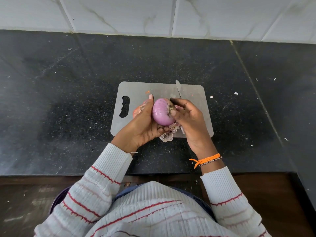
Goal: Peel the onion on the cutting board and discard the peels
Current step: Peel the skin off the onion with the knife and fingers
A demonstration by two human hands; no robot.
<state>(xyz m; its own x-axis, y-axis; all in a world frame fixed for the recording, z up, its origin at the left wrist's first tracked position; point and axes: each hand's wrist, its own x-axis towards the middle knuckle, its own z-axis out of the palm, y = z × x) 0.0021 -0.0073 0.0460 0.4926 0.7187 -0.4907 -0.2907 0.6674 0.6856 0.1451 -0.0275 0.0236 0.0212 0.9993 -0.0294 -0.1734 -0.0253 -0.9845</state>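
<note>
A purple onion, mostly bare of dry skin, is held just above the grey cutting board. My left hand grips it from the left, fingers curled under it. My right hand holds a knife, its blade pointing away over the board, while the thumb presses on the onion's root end. Loose papery peels lie under the hands at the board's near edge, and an orange-pink peel shows behind my left hand.
The board lies on a dark speckled counter backed by a white tiled wall. Small white scraps dot the counter on the right. A dark round bin rim shows below the counter edge on the left.
</note>
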